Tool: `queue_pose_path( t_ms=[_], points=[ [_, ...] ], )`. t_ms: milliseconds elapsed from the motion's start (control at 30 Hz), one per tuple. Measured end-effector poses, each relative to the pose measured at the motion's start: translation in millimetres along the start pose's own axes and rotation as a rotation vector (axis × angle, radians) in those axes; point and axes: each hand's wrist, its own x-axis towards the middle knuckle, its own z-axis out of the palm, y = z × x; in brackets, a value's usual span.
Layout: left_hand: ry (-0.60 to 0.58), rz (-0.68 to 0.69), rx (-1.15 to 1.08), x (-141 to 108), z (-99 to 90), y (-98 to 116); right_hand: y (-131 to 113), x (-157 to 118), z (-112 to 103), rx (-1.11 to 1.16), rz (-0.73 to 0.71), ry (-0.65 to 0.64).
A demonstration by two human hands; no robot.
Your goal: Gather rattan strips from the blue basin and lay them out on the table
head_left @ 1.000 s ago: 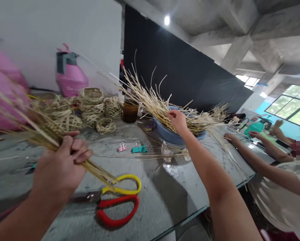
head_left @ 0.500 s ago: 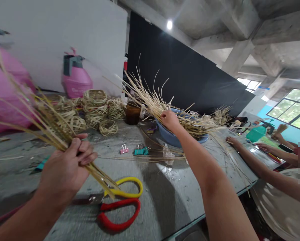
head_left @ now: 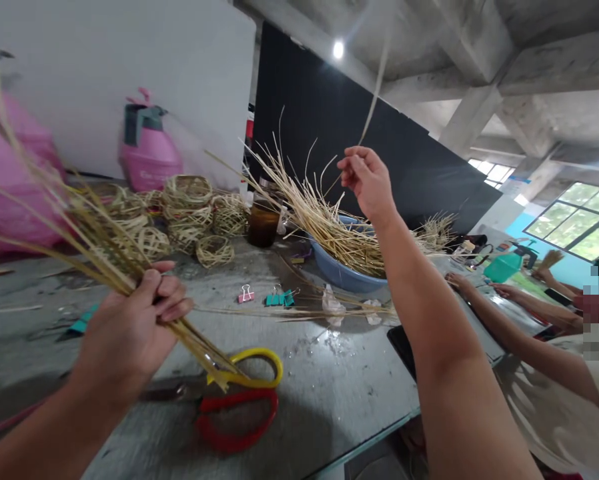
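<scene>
My left hand (head_left: 147, 313) is closed round a bundle of thin bamboo strips (head_left: 112, 270), held over the table's near left. The lower ends of the bundle hang above the yellow handle of a pair of scissors (head_left: 239, 407) with one yellow and one red loop. My right hand (head_left: 367, 180) is raised above a blue basin (head_left: 339, 270), its fingers pinched on a single bamboo strip (head_left: 374, 100) that runs up toward the ceiling. A heap of loose strips (head_left: 329, 230) fills the basin and spills over its rim.
Small woven baskets (head_left: 189, 213) are piled at the back left, beside pink spray bottles (head_left: 154, 157) and a dark jar (head_left: 264, 220). Binder clips (head_left: 279, 298) and crumpled plastic (head_left: 333, 307) lie mid-table. A black phone-like object (head_left: 402, 350) lies near the edge. Co-workers' arms (head_left: 509, 320) rest at right.
My right hand has risen from the heap in the basin and now holds one strip up. My left hand keeps its bundle in nearly the same place.
</scene>
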Motion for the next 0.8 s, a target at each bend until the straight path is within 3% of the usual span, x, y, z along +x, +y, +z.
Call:
queue_pose_path(
  t_ms=[133,300,433,533,633,800],
  points=[
    [-0.028,0.021,-0.02,12.4,-9.3,-7.2,-3.5,-5.1,-26.2,-0.007,0.003,0.102],
    [-0.041,0.007,-0.036,14.7,-9.5,-9.4,13.6,-41.3,-49.6,-0.273,0.253,0.305],
    [-0.051,-0.003,-0.038,12.1,-8.1,-8.3,22.1,-79.0,-68.6,-0.537,0.436,0.298],
    [-0.029,-0.011,-0.04,10.1,-6.4,-7.8,18.7,-102.9,-84.4,-0.634,0.478,0.181],
    [-0.018,-0.007,-0.025,8.1,-4.2,-7.5,9.9,-123.4,-96.4,-0.695,0.475,-0.031],
    [-0.047,-0.004,0.001,11.6,-7.1,-11.1,-0.7,-157.3,-99.7,-0.645,0.558,-0.348]
  ],
)
